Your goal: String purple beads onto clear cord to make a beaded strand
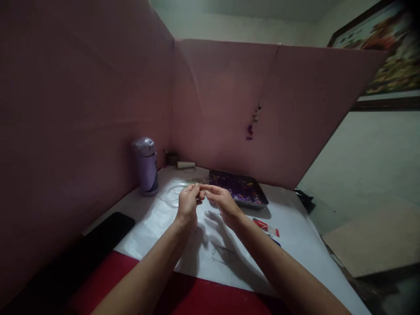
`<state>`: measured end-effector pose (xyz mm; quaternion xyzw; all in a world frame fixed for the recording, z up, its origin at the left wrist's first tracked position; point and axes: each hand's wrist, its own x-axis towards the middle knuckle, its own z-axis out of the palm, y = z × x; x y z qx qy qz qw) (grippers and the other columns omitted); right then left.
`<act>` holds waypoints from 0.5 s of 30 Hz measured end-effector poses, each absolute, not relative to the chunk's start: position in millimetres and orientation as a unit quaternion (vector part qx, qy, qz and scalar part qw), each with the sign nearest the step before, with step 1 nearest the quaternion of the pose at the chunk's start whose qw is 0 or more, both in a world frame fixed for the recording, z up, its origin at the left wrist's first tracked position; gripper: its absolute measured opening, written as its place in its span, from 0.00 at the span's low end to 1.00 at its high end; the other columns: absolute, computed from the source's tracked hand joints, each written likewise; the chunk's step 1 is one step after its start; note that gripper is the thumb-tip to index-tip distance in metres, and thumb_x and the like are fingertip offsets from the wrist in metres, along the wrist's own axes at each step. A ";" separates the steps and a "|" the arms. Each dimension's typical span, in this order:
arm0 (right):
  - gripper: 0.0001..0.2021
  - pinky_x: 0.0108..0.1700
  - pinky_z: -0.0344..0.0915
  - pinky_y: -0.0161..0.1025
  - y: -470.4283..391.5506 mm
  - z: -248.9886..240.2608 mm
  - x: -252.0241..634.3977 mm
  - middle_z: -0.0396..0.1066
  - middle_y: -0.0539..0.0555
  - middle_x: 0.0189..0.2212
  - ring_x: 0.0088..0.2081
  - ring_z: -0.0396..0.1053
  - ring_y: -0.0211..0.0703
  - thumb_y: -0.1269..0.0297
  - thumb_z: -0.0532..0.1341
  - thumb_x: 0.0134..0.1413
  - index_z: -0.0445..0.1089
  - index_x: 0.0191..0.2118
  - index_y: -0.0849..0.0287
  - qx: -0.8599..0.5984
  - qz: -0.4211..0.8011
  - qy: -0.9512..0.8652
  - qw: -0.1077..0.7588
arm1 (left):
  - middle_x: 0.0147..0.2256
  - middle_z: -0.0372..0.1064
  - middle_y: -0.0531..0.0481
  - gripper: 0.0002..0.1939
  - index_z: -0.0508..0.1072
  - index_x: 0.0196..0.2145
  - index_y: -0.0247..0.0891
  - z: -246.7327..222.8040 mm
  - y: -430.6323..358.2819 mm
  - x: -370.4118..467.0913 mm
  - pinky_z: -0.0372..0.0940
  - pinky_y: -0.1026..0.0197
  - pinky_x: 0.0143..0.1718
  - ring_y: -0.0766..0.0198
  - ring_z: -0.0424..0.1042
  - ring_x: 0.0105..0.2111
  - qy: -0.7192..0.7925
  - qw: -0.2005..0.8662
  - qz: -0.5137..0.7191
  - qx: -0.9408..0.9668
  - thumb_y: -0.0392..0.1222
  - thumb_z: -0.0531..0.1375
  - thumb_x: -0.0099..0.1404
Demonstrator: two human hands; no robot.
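Above the white-covered table, my left hand (189, 200) and my right hand (223, 200) meet fingertip to fingertip. Both are closed in a pinch; whatever sits between the fingers is too small to make out. Just behind them, a dark tray (262, 202) holds many small purple beads (234, 186). Thin thread (169, 200) lies in loops to the left of my left hand. Under my right forearm, a pair of scissors (223, 253) appears to lie in shadow, its outline faint. A red and white packet (266, 227) rests to the right of that forearm.
A lilac bottle (146, 168) stands at the back left, near a spool of thread (186, 165) and a small dark pot (171, 158). Pink panels (223, 105) wall the left and back. A beaded strand (251, 129) hangs there. A black flat object (118, 223) lies left.
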<state>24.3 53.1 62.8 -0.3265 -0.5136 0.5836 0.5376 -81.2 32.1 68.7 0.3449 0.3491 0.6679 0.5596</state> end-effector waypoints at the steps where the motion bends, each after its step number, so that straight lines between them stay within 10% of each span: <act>1: 0.13 0.35 0.61 0.34 45.4 65.1 30.9 0.73 0.51 0.29 0.31 0.66 0.37 0.63 0.68 0.40 0.75 0.35 0.62 -0.329 0.575 -0.526 0.533 | 0.18 0.60 0.54 0.08 0.69 0.24 0.33 68.3 30.7 -79.8 0.52 0.67 0.24 0.71 0.58 0.19 0.348 0.572 0.650 0.360 0.37 0.56 0.59; 15: 0.22 0.36 0.61 0.39 29.6 53.2 59.1 0.72 0.53 0.22 0.28 0.68 0.42 0.46 0.63 0.42 0.76 0.34 0.63 -0.380 0.558 -0.466 0.573 | 0.20 0.58 0.53 0.11 0.74 0.30 0.29 54.1 30.7 -73.2 0.49 0.65 0.26 0.72 0.54 0.21 0.221 0.725 0.439 0.483 0.41 0.60 0.57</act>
